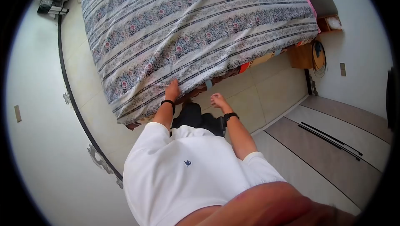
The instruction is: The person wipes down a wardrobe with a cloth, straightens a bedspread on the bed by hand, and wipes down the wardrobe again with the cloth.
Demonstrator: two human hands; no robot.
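A bedsheet (179, 30) with grey and white stripes and pink and blue flowers covers the bed, with creases running across it. At the sheet's near edge is my left hand (172, 89), its fingers closed on the cloth. My right hand (217, 100) is off the bed's side, over the floor, its fingers curled with nothing visible in them. Below the sheet's edge, part of the orange and dark red bedding (244, 66) shows, with a light blue strip (208, 84) near my right hand.
A wardrobe (329, 138) with long black handles stands at the right. Past the bed's far right corner are a wooden bedside unit (301, 56) and a coiled cable (319, 59). White walls flank the pale tiled floor (275, 88). A folded metal item (53, 7) lies far left.
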